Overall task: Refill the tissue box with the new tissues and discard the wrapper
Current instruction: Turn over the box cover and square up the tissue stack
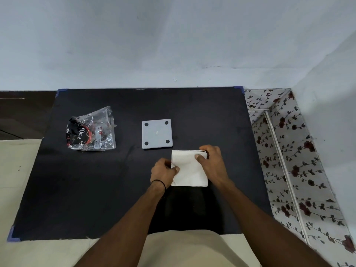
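Fingers [200,157] gripping tissues [189,170], wrapper [91,130] reading "Dove"

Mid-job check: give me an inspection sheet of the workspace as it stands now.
Surface: black mat, mostly bare.
Job's things: white tissue stack held at the near centre; grey panel with four dark pads lying flat beyond it; emptied clear wrapper crumpled at far left.
Clutter: nothing seen.
Grippers: left hand and right hand grip the stack's sides.
Cables: nothing seen.
Surroundings: pale wall; floral panel at right.
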